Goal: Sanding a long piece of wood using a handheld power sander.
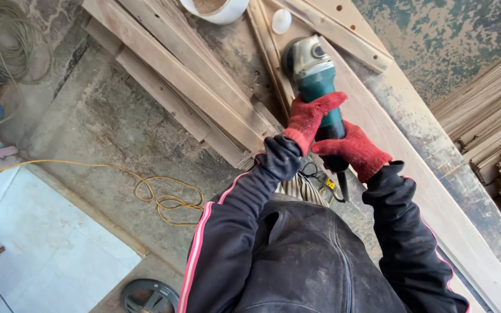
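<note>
A teal and grey angle grinder (pixel 315 72) rests its disc end on a long wooden plank (pixel 404 145). My left hand (pixel 310 117), in a red glove, wraps the grinder's body near the middle. My right hand (pixel 355 150), also red-gloved, grips the grinder's rear handle, where a black cable (pixel 341 184) hangs down. Both arms wear dark sleeves with pink stripes.
More planks (pixel 187 75) lie stacked to the left. A white bowl (pixel 213 8) and a pale oval object (pixel 281 20) sit at the top. A yellow cord (pixel 158 194) loops on the concrete floor. A pile of wooden slats (pixel 491 122) is at right, coiled rope (pixel 7 40) top left.
</note>
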